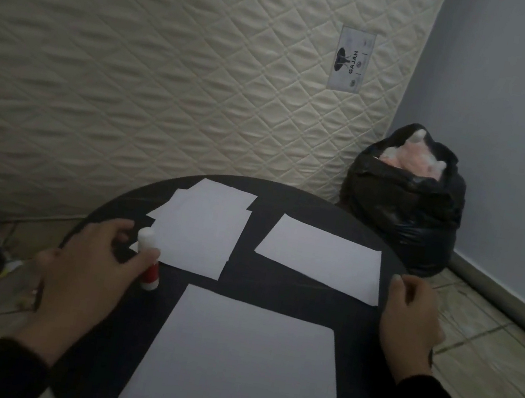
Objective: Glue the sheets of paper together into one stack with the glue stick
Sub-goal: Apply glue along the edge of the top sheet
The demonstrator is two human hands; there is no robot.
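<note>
The left hand [86, 268] curls its fingers and thumb around an upright glue stick [149, 261], white cap on, at the left of a round dark table [273, 291]. The right hand [409, 319] rests at the table's right edge, fingers loosely curled, holding nothing. Three lots of paper lie apart: a near sheet [240, 365], a far-right sheet [320, 257], a far-left pile [200, 230]. Gluing seems not yet begun; uncapping likely comes next, needing both hands.

The round table [273, 291] has a matt black top. The paper sheets [243, 366] on it look smooth and matt white. At 2 o'clock, the black bag [404, 215] is glossy, wrinkled plastic. The mattress [172, 62] behind is quilted cream cloth.
</note>
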